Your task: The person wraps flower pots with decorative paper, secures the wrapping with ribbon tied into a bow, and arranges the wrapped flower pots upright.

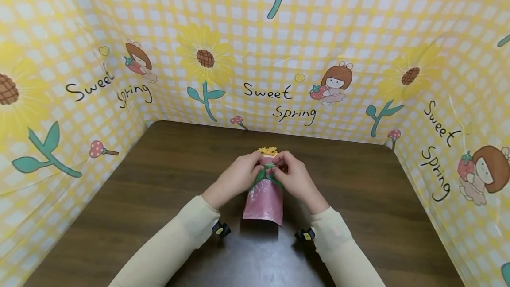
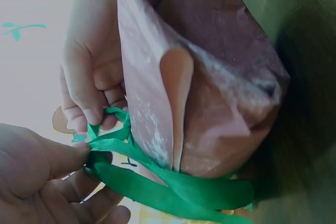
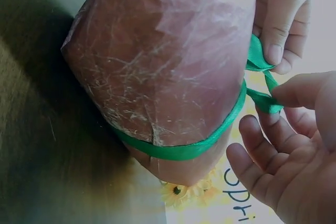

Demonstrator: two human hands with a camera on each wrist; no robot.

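A small bouquet wrapped in pink paper lies on the table, with yellow flowers showing at its far end. Around the wrapping runs a green ribbon, its loops and strands gathered on the upper side. My left hand pinches one part of the ribbon between thumb and fingers, as the left wrist view shows. Opposite it, my right hand pinches another looped strand. White creases mark the paper in the right wrist view, and a fold stands open in the left wrist view.
The brown wooden table is enclosed at the back and sides by a yellow checked cloth printed with sunflowers and lettering. Dark wrist devices, one at the left cuff and one at the right cuff, sit close above the tabletop.
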